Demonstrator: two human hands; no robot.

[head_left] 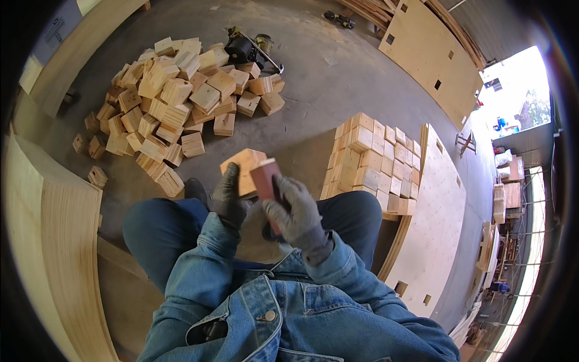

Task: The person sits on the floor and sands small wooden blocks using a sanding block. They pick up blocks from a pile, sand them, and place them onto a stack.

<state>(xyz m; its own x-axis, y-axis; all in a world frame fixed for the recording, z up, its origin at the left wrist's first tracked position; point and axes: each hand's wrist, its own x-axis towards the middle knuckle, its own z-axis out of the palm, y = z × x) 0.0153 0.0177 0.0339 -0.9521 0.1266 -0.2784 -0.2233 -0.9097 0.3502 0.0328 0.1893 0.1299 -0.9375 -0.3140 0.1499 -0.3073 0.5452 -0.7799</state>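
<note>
My gloved left hand (229,198) is closed around a pale wooden block (243,168), held up in front of my knees. In my gloved right hand (297,212) is a reddish-brown sanding block (263,180), flat and rectangular, standing nearly upright. Its upper end overlaps the wooden block's right side from this angle; whether the two touch, I cannot tell. Beyond my left hand lies a loose heap of similar wooden blocks (175,92) on the floor. Right of my right hand, more blocks are set in a neat stack (377,163).
A black and olive power tool (244,49) lies behind the heap. Thick plywood stacks (67,247) rise close on my left. A plywood panel with square holes (440,223) lies beside the neat stack, and another panel (431,57) is farther back. A bright doorway (522,90) opens at right.
</note>
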